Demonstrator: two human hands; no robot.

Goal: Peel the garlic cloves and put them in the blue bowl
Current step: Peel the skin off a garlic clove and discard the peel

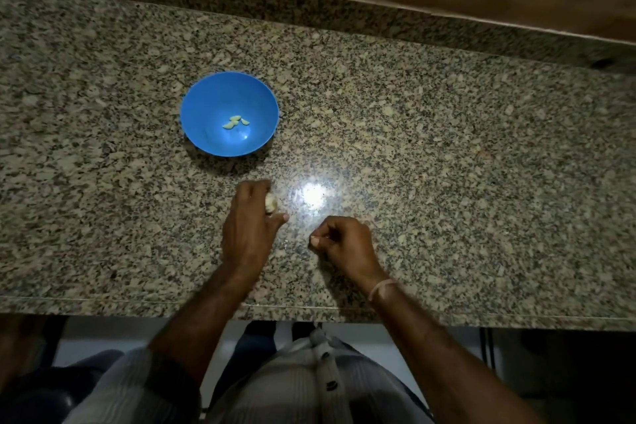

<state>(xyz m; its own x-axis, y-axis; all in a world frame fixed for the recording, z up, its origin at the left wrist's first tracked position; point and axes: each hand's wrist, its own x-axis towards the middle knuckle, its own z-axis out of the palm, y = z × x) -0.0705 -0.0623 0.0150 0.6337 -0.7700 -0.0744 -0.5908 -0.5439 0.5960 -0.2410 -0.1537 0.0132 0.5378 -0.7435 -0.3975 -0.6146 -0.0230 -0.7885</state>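
Mid-peel: left hand (247,231) holds garlic (271,203) in a closed grip; right hand (344,241) curled, contents unclear; next, probably strip it for the blue bowl (206,103)

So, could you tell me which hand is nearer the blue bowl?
Left. The left hand, gripping garlic, is just short of the blue bowl; the right hand is farther back and rightward.

No text, label, brand, number or sign can be read anywhere in view. The bowl (203,107) on the far left and the table (447,165) carry no legible marking.
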